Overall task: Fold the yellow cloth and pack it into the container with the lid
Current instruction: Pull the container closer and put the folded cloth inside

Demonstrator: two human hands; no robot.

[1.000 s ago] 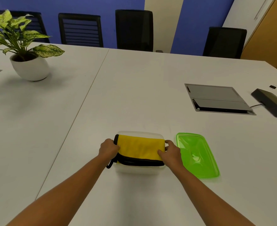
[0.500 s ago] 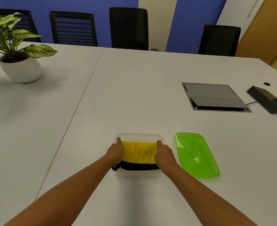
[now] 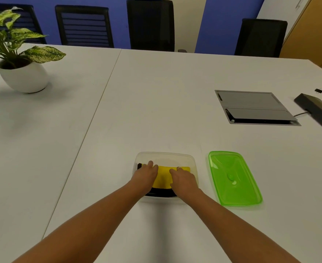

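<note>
The folded yellow cloth [image 3: 163, 176] with a black edge lies inside the clear plastic container [image 3: 166, 156] near the table's front. My left hand [image 3: 145, 177] rests flat on the cloth's left part, fingers spread. My right hand [image 3: 184, 180] lies flat on its right part. Both palms press down on the cloth and cover much of it. The green lid [image 3: 233, 178] lies flat on the table just right of the container, apart from it.
A potted plant [image 3: 19, 59] stands at the far left. A grey cable hatch [image 3: 255, 108] is set into the table at the right, with a dark device [image 3: 316, 109] and cable beyond it. Black chairs line the far edge.
The cloth has gone down from the container's rim into the container. Both hands moved from gripping its ends to lying flat on top of it.
</note>
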